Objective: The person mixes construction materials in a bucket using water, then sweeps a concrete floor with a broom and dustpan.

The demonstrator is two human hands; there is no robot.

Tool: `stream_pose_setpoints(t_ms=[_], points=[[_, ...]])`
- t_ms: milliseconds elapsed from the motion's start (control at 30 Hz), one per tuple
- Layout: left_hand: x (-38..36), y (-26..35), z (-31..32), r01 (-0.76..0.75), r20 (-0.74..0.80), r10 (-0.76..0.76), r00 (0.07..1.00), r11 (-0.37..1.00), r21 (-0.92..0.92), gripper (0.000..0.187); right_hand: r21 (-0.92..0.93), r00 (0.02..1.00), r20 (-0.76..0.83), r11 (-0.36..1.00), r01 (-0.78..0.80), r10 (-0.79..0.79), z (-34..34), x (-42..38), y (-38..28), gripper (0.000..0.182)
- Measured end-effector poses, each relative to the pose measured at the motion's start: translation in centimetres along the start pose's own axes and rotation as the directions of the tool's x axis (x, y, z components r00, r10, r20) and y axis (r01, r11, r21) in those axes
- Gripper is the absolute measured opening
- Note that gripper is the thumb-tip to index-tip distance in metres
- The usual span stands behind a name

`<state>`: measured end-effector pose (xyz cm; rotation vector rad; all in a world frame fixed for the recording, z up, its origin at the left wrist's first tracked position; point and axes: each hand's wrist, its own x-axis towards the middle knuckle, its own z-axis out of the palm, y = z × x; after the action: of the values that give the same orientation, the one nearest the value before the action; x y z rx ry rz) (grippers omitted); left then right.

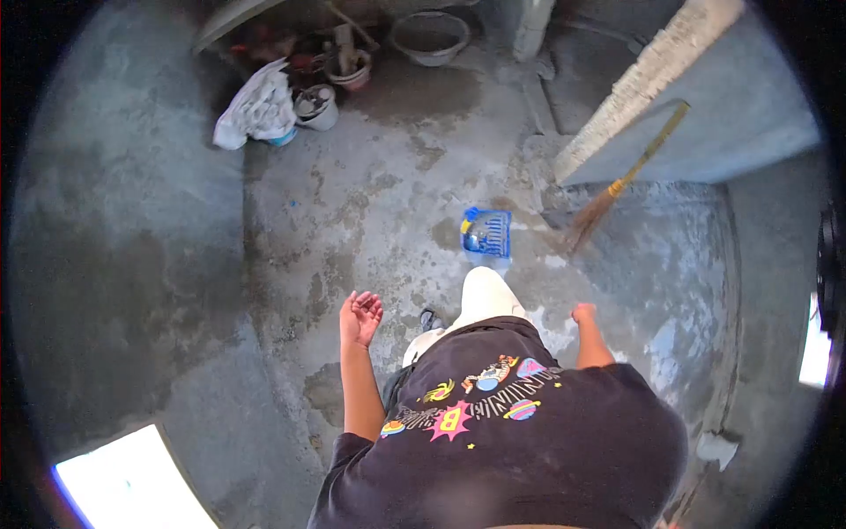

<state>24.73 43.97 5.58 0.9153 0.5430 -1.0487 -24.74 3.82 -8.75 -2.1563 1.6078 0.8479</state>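
My left hand (pixel 361 317) is held out at my left side above the concrete floor, palm partly up, fingers loosely bent and apart, holding nothing. My right hand (pixel 582 312) is by my right side; it looks small and foreshortened, and its fingers cannot be made out. Ahead of my light-coloured trouser leg (pixel 483 295), a blue slotted plastic basket (pixel 498 234) with a yellow patch sits on the floor. A broom (pixel 621 185) leans against the low wall to its right, bristles down. Neither hand touches the basket or the broom.
Far left, a white cloth (pixel 260 108) hangs over a bucket beside a grey bucket (pixel 319 115) and a reddish pot (pixel 354 79). A wide basin (pixel 430 55) stands at the back. A rough-topped low wall (pixel 648 88) rises at the right. Damp patches mark the concrete floor (pixel 370 203).
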Motion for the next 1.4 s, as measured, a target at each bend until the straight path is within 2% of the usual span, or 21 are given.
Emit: stream_pose_setpoints(t_ms=[33, 100, 133, 167, 267, 367, 400, 467, 500, 600, 667, 733, 800, 900, 967, 1033, 1100, 1200, 1233, 1300, 1400], points=[[0.2, -0.3, 1.1, -0.036, 0.012, 0.036, 0.999, 0.999, 0.027, 0.038, -0.118, 0.995, 0.087, 0.991, 0.056, -0.046, -3.3, -1.2, -0.2, 0.025], [0.9, -0.8, 4.3, -0.09, 0.042, 0.086, 0.995, 0.991, 0.099, 0.038, 0.808, 0.97, 0.124, 0.547, -0.22, 0.207, -7.5, 2.1, 0.5, 0.019], [1.4, -1.4, 5.6, -0.067, 0.037, 0.063, 0.997, 0.991, 0.116, 0.038, 0.566, 0.954, -0.28, 0.821, 0.076, 0.105, -4.9, 8.5, 3.8, 0.022], [2.4, -2.0, 7.1, -0.088, 0.03, 0.083, 0.996, 0.971, 0.224, 0.038, 0.708, 0.935, -0.279, 0.704, 0.047, 0.218, -11.5, 5.6, 1.0, 0.024], [7.1, -4.5, 12.1, -0.089, 0.02, 0.089, 0.996, 0.898, 0.43, 0.036, 0.147, 0.751, -0.639, 0.931, 0.333, -0.168, -22.5, 8.6, -0.8, 0.024], [12.7, -7.9, 17.4, -0.184, 0.141, 0.212, 0.967, 0.197, 0.963, 0.046, -0.321, 0.669, -0.628, 0.916, 0.241, -0.396, -32.1, 13.4, -1.5, 0.02], [15.1, -9.2, 19.1, -0.188, 0.149, 0.205, 0.967, 0.191, 0.963, 0.046, -0.473, 0.631, -0.609, 0.859, 0.198, -0.481, -34.0, 15.5, -0.7, 0.019], [17.8, -12.0, 20.4, -0.257, 0.499, 0.394, 0.772, -0.524, 0.812, 0.052, -0.669, 0.572, -0.549, 0.731, 0.136, -0.609, -37.5, 19.4, 1.3, 0.018], [19.3, -12.8, 22.0, -0.223, 0.492, 0.394, 0.776, -0.559, 0.798, 0.056, -0.829, 0.498, -0.462, 0.557, 0.054, -0.734, -38.9, 21.6, 1.9, 0.018], [22.8, -14.5, 25.7, -0.103, 0.435, 0.364, 0.824, -0.657, 0.747, 0.062, -0.9, 0.689, -0.307, 0.435, 0.012, -0.656, -41.3, 27.0, 4.8, 0.026], [24.7, -15.8, 27.5, -0.023, 0.331, 0.405, 0.852, -0.602, 0.798, 0.063, -0.915, 0.617, -0.3, 0.403, 0.031, -0.728, -41.4, 31.8, 7.6, 0.021], [25.0, -16.7, 27.3, 0.089, 0.202, 0.452, 0.869, -0.545, 0.834, 0.064, -0.929, 0.908, -0.167, 0.37, -0.014, -0.384, -43.3, 32.8, 7.1, 0.023], [25.8, -17.2, 28.4, 0.228, 0.089, 0.437, 0.895, -0.62, 0.751, 0.064, -0.921, 0.862, -0.164, 0.388, 0.041, -0.479, -43.2, 35.6, 8.7, 0.025], [26.7, -17.6, 28.3, 0.223, 0.062, 0.386, 0.92, -0.647, 0.729, 0.063, -0.913, 0.979, -0.061, 0.406, 0.023, -0.194, -42.9, 34.6, 9.8, 0.026], [27.5, -17.8, 27.3, 0.206, 0.043, 0.351, 0.935, -0.64, 0.741, 0.063, -0.698, 0.999, 0.026, 0.714, 0.046, -0.039, -40.8, 31.5, 12.7, 0.024], [29.1, -17.7, 26.5, 0.178, 0.044, 0.318, 0.947, -0.634, 0.752, 0.063, -0.673, 0.992, -0.117, 0.738, -0.049, -0.041, -36.3, 26.4, 16.7, 0.018], [30.1, -18.3, 25.0, 0.112, 0.13, 0.343, 0.93, -0.602, 0.79, 0.059, -0.549, 0.905, 0.335, 0.835, -0.039, 0.263, -34.7, 21.0, 18.8, 0.04], [30.4, -17.6, 25.9, 0.212, -0.033, 0.287, 0.957, -0.619, 0.756, 0.043, -0.232, 0.835, 0.447, 0.943, -0.238, 0.321, -24.8, 11.9, 23.2, 0.037], [30.7, -17.5, 25.3, 0.203, -0.028, 0.276, 0.961, -0.629, 0.75, 0.043, -0.014, 0.808, 0.402, 0.886, -0.464, 0.43, -19.3, 9.1, 24.7, 0.051], [31.9, -17.9, 24.2, 0.249, -0.114, 0.243, 0.963, -0.649, 0.719, 0.031, 0.147, 0.974, 0.005, 0.963, -0.226, 0.228, -6.7, 2.3, 27.1, 0.076], [30.6, -16.9, 25.0, 0.224, -0.139, 0.18, 0.974, -0.646, 0.73, 0.029, 0.636, 0.801, 0.47, 0.486, -0.599, 0.371, -8.0, -5.4, 17.5, 0.048]])
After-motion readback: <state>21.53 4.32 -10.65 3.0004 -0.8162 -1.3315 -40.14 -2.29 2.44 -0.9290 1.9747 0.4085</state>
